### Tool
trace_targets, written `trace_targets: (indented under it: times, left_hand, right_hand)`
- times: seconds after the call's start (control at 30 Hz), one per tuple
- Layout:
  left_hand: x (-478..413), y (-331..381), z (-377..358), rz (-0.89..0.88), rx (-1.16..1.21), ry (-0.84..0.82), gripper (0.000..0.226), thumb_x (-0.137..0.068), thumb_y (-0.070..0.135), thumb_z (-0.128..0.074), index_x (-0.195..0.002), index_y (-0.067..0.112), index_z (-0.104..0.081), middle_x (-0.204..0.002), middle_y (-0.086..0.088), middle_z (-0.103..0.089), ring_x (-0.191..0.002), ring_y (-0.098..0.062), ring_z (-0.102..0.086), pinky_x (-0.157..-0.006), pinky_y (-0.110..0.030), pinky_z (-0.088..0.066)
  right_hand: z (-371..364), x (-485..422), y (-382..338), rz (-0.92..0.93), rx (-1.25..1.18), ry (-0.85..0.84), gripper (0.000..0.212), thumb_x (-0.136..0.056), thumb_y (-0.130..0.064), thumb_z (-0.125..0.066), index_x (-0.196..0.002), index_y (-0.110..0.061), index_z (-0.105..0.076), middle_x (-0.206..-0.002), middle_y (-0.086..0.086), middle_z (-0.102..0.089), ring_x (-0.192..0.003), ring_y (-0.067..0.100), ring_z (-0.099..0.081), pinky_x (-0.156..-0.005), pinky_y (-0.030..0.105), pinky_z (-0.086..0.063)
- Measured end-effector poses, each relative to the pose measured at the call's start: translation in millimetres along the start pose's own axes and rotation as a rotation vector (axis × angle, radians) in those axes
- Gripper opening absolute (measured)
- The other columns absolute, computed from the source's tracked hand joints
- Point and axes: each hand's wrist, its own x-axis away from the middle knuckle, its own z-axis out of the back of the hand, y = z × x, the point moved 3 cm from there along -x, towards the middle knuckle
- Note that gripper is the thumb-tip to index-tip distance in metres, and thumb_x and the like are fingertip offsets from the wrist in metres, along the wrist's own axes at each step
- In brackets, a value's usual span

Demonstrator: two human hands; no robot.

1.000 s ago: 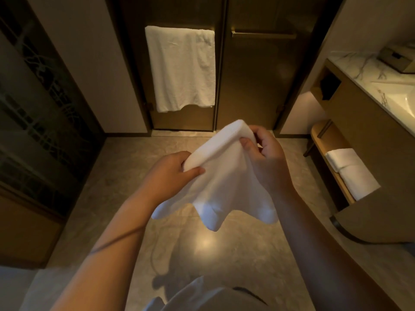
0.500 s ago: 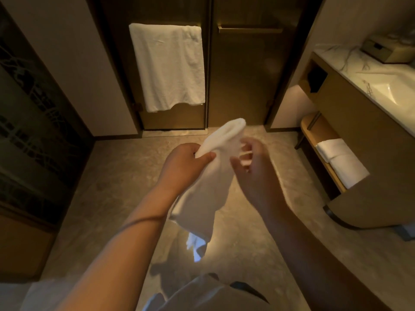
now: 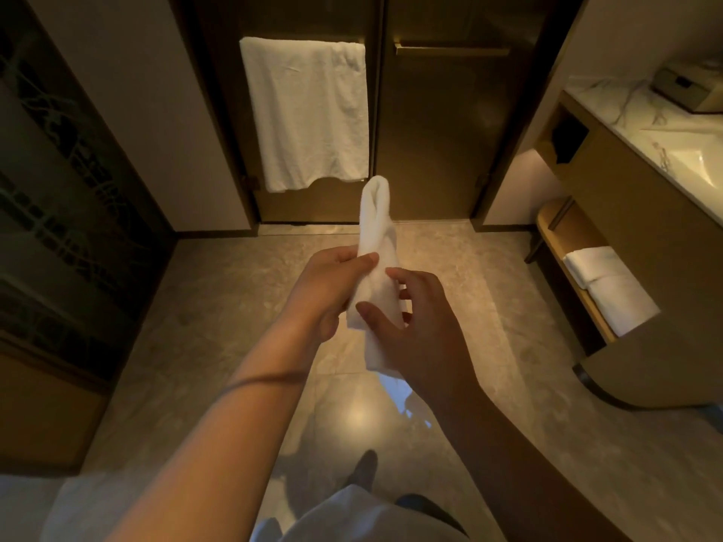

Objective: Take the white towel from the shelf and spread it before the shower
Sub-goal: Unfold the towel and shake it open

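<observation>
A white towel (image 3: 376, 244) hangs bunched and narrow in mid-air over the floor, its top fold standing up above my fingers. My left hand (image 3: 332, 283) pinches it at its left edge. My right hand (image 3: 414, 330) is beside the towel's lower part with fingers spread, thumb and fingertips touching the cloth but not closed on it. The towel's bottom is partly hidden behind my right hand. The brown shower doors (image 3: 438, 142) stand straight ahead. The low wooden shelf (image 3: 567, 236) under the vanity is at the right.
A large white towel (image 3: 309, 115) hangs on the left shower door's bar. Folded white towels (image 3: 610, 283) lie on the shelf. A marble counter with a sink (image 3: 680, 158) and a box (image 3: 688, 88) is at the right. Glossy tiled floor (image 3: 219, 307) lies in front.
The towel went from spread between both hands to bunched in my left hand. My right hand let go of its corner and now hovers lower, fingers apart, against the cloth.
</observation>
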Motion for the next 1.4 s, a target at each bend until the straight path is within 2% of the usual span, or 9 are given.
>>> trace_targets:
  times: [0.17, 0.3, 0.4, 0.57, 0.67, 0.83, 0.93, 1.17, 1.4]
  left_hand:
    - [5, 1, 1, 0.013, 0.085, -0.043, 0.017, -0.092, 0.008, -0.053, -0.083, 0.017, -0.065, -0.065, 0.003, -0.072, -0.062, -0.011, -0.07, -0.06, -0.026, -0.059]
    - [11, 0, 0, -0.014, 0.053, -0.057, 0.029, -0.083, -0.004, -0.057, -0.106, 0.014, -0.059, -0.085, 0.0, -0.071, -0.076, -0.013, -0.07, -0.076, -0.031, -0.058]
    - [13, -1, 3, -0.074, -0.017, -0.047, 0.051, -0.08, -0.01, -0.055, -0.128, 0.005, -0.05, -0.106, -0.002, -0.068, -0.096, -0.017, -0.066, -0.09, -0.038, -0.052]
    - [11, 1, 12, -0.176, -0.106, -0.022, 0.05, -0.084, -0.006, -0.054, -0.13, 0.014, -0.054, -0.101, 0.013, -0.069, -0.083, -0.003, -0.068, -0.068, -0.02, -0.056]
    - [12, 2, 14, -0.235, -0.123, 0.022, 0.049, -0.088, -0.005, -0.052, -0.132, 0.015, -0.052, -0.1, 0.015, -0.07, -0.085, 0.0, -0.067, -0.073, -0.019, -0.054]
    - [7, 17, 34, -0.355, -0.249, 0.125, 0.043, -0.09, -0.003, -0.05, -0.127, 0.017, -0.058, -0.115, 0.001, -0.066, -0.1, -0.003, -0.062, -0.084, -0.018, -0.049]
    - [4, 25, 50, -0.394, -0.369, 0.176, 0.039, -0.093, 0.004, -0.049, -0.126, 0.021, -0.059, -0.122, 0.008, -0.061, -0.107, -0.003, -0.055, -0.085, -0.015, -0.041]
    - [-10, 12, 72, -0.459, -0.667, 0.235, 0.037, -0.096, 0.009, -0.044, -0.125, 0.026, -0.059, -0.123, 0.004, -0.061, -0.102, -0.004, -0.049, -0.073, -0.009, -0.03]
    - [-18, -7, 98, -0.51, -0.807, 0.348, 0.036, -0.093, 0.008, -0.047, -0.124, 0.021, -0.058, -0.12, -0.006, -0.063, -0.105, -0.015, -0.055, -0.082, -0.024, -0.037]
  right_hand:
    - [-5, 0, -2, 0.001, -0.008, -0.024, 0.079, -0.06, -0.078, -0.06, -0.127, -0.039, -0.042, -0.11, -0.026, -0.04, -0.101, -0.007, -0.049, -0.078, 0.019, -0.05]
    - [-3, -5, 3, 0.004, -0.046, -0.112, 0.068, -0.072, -0.039, -0.076, -0.132, -0.03, -0.045, -0.112, -0.019, -0.046, -0.096, -0.013, -0.049, -0.069, 0.003, -0.04]
    - [2, -9, 5, -0.035, -0.156, -0.177, 0.059, -0.078, -0.016, -0.069, -0.13, -0.029, -0.046, -0.108, -0.022, -0.053, -0.094, -0.01, -0.054, -0.069, 0.008, -0.045]
    - [1, -15, 5, -0.094, -0.241, -0.2, 0.026, -0.086, -0.014, -0.052, -0.099, -0.037, -0.05, -0.094, -0.018, -0.058, -0.082, -0.002, -0.056, -0.071, 0.027, -0.051]
    - [1, -19, 3, -0.059, -0.224, -0.106, 0.019, -0.092, -0.016, -0.05, -0.089, -0.034, -0.055, -0.084, -0.018, -0.06, -0.079, 0.0, -0.057, -0.068, 0.019, -0.048]
    - [18, -32, -6, 0.113, -0.113, -0.037, 0.025, -0.091, -0.008, -0.053, -0.101, -0.025, -0.069, -0.091, -0.024, -0.065, -0.085, -0.008, -0.059, -0.071, 0.005, -0.041]
    - [36, -39, -8, 0.208, 0.084, 0.064, 0.024, -0.092, -0.008, -0.056, -0.109, -0.018, -0.07, -0.104, -0.01, -0.067, -0.092, -0.005, -0.058, -0.08, 0.008, -0.043]
    - [68, -54, 15, -0.027, 0.223, 0.123, 0.023, -0.094, -0.028, -0.056, -0.114, -0.031, -0.065, -0.114, -0.011, -0.06, -0.102, 0.01, -0.053, -0.09, 0.032, -0.045]
    - [93, -60, 47, -0.095, 0.302, 0.206, 0.026, -0.096, -0.022, -0.054, -0.121, -0.027, -0.057, -0.112, -0.006, -0.061, -0.091, 0.009, -0.049, -0.076, 0.027, -0.04]
